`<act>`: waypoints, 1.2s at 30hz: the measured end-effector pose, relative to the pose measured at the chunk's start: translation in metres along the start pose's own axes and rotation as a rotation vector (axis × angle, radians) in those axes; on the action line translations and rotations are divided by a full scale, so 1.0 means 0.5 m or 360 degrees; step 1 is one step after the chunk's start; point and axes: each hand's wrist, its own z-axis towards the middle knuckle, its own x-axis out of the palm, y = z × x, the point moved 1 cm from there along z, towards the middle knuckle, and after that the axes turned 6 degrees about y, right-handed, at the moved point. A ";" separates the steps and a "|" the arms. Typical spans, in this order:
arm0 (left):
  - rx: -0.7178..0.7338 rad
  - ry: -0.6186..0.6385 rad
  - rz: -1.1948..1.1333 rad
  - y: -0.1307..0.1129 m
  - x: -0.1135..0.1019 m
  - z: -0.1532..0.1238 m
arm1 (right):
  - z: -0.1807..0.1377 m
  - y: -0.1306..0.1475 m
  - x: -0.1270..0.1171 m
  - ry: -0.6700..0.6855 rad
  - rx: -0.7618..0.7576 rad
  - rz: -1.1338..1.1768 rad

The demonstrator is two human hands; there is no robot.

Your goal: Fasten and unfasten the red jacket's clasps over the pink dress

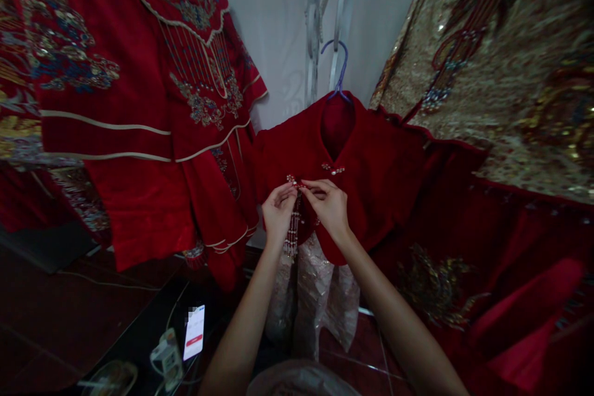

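A short red jacket (385,167) hangs in front of me on a purple hanger (342,68). Both hands meet at its front, below the collar. My left hand (279,204) pinches a small beaded ornament (292,180) on the cloth. Thumb and fingers of my right hand (328,201) are pressed together on the other end of it, close beside the left fingertips. From the same spot a beaded tassel (292,232) dangles under the hands. Higher up, near the neckline, a beaded frog button (333,169) sits on the jacket. The fingertips hide part of the ornament.
An embroidered red garment (139,93) hangs at left, and a gold sequined one (510,74) at right. Pale shiny fabric (313,291) hangs below the jacket. At lower left lie a lit phone (193,334) and a power strip (167,359) with cords.
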 end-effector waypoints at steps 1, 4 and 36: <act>0.0017 0.0005 -0.0002 0.001 0.000 0.002 | 0.001 0.000 0.000 0.0004 -0.0008 0.0000; 0.0075 0.0004 0.0042 0.001 -0.001 0.007 | 0.002 0.002 0.001 0.0053 -0.0004 -0.0010; 0.0119 -0.0033 0.0347 0.045 -0.036 -0.039 | -0.039 -0.043 -0.023 0.0174 0.0199 0.0057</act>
